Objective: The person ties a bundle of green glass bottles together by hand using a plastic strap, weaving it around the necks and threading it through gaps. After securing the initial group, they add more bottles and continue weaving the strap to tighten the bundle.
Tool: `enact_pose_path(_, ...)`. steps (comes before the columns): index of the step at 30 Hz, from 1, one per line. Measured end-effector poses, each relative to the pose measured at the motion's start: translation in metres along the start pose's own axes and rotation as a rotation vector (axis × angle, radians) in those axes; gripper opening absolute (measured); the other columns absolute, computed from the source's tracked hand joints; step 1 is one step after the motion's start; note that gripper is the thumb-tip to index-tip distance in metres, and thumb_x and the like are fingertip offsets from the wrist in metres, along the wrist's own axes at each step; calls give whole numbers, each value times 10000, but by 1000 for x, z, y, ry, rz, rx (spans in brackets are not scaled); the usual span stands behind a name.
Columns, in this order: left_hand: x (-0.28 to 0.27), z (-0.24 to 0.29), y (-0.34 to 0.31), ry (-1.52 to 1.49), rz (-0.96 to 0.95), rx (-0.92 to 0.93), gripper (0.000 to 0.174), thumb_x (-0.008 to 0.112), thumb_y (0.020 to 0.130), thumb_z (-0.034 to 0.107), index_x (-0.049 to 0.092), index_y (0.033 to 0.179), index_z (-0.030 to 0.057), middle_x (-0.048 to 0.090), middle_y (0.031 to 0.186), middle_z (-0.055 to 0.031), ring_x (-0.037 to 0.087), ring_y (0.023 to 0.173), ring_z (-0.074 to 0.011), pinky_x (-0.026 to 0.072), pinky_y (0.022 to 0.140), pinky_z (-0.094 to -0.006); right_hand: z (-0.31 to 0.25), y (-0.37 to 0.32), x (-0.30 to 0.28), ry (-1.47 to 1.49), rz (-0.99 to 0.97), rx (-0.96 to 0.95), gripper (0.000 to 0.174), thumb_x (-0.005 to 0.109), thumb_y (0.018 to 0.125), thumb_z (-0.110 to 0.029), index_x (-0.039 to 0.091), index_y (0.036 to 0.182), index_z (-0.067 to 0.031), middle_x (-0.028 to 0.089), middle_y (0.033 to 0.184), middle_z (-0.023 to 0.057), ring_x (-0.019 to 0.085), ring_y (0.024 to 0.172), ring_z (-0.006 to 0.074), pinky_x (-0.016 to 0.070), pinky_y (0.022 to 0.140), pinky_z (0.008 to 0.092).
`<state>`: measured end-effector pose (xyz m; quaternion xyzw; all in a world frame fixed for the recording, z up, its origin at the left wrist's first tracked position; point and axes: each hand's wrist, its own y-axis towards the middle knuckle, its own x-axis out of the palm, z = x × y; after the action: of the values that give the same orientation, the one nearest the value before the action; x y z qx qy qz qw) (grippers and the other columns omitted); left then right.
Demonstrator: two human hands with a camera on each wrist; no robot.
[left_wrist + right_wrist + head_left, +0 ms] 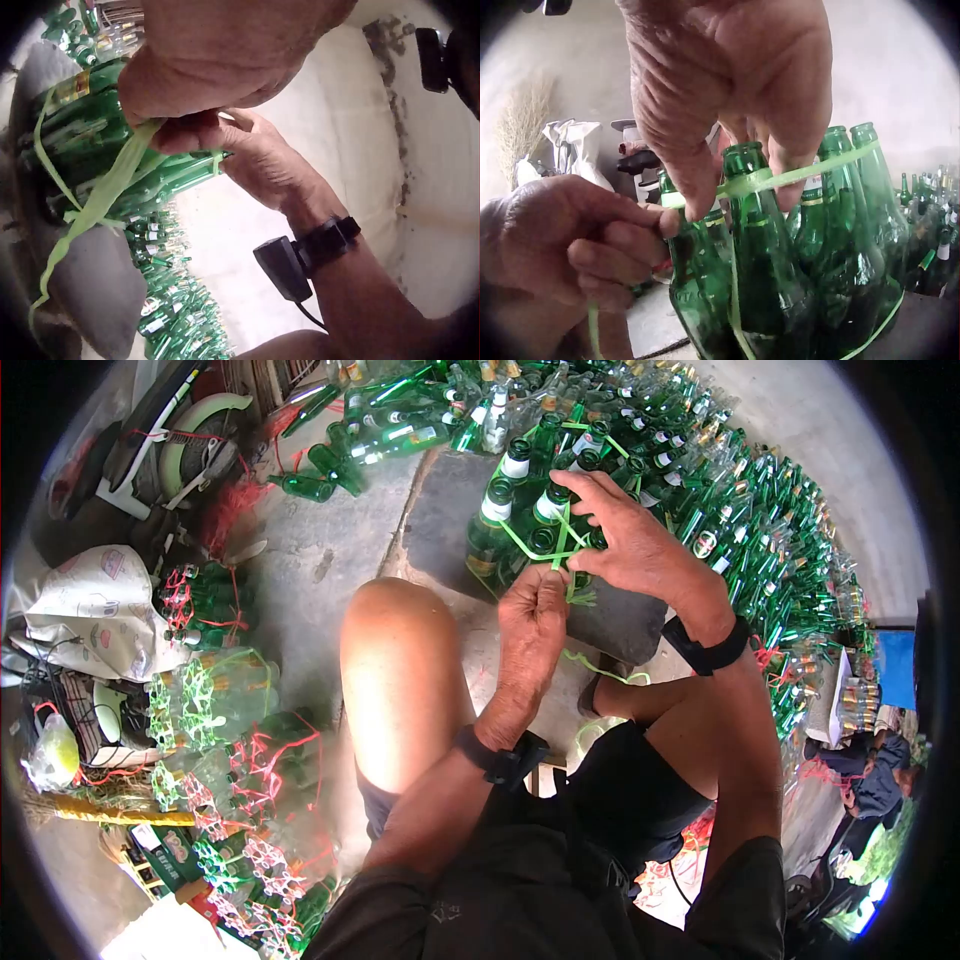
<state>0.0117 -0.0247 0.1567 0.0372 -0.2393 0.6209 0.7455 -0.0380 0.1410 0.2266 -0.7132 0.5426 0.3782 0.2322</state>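
Bottles point(765, 255): glossy green glass, smooth; strap point(112, 187): thin matt green plastic; slab point(440, 520) beneath: rough grey stone.

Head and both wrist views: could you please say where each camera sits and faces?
Head: on the head, facing down at the bundled green glass bottles; bare knee, left hand, right hand show.
Left wrist: under the left hand, facing the pale green plastic strap and right hand.
Right wrist: behind right hand, facing bottle necks, left hand.
All share: both hands, strap.
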Motion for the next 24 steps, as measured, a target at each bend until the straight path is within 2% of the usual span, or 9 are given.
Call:
enact_pose_path(6,-11,-2,11,143,-45,81,239,555,1028,200,699,984,14,580,741,37,480,644,-58,401,603,-242,-6,-2,-1,65,8,35,837,760,762,16,411,1516,-89,530,1260,153,680,1073,335,570,882,401)
enact_pose_path(8,-10,-2,13,200,1,147,243,558,1012,174,711,966,-10,647,817,16,543,743,-74,449,702,-248,-5,-2,-3,73,5,27,831,758,763,21,418,1513,-90,530,1247,151,688,1058,329,572,873,397)
enact_pose_path(9,-9,-2,13,203,1,147,243,558,1012,174,711,966,-10,647,817,16,543,743,-74,449,702,-248,-4,-1,-3,90,2,22,822,757,763,26,428,1507,-87,529,1232,149,695,1042,325,573,867,391)
enact_pose_path(11,-5,-2,13,197,45,209,253,541,1033,138,663,896,-36,548,700,-13,469,657,-77,415,590,-285,-3,0,-3,110,2,16,812,757,763,32,438,1501,-84,528,1217,147,702,1027,321,574,861,386)
enact_pose_path(12,-6,-3,14,201,44,209,253,541,1033,138,663,896,-36,548,700,-13,469,657,-77,415,590,-285,-3,0,-3,110,7,13,806,759,764,33,444,1496,-82,526,1203,146,706,1012,319,580,844,381)
enact_pose_path(14,-7,-7,16,175,41,195,214,583,1016,127,720,945,-21,686,881,4,553,811,-62,461,772,-244,-2,0,-3,112,15,13,799,761,764,34,450,1492,-79,525,1190,144,711,998,316,585,827,375)
enact_pose_path(19,-9,-7,15,236,25,260,212,589,1020,111,722,918,-18,664,824,21,538,779,-52,463,733,-246,-2,1,-3,259,27,48,743,749,771,49,482,1456,-59,530,1199,147,714,989,310,602,777,361)
enact_pose_path(24,-8,-4,9,260,19,353,205,600,1008,97,705,885,-28,615,745,33,507,730,-49,450,677,-253,-1,4,-1,237,68,28,703,740,760,52,515,1419,-46,564,1192,163,718,955,307,595,773,362)
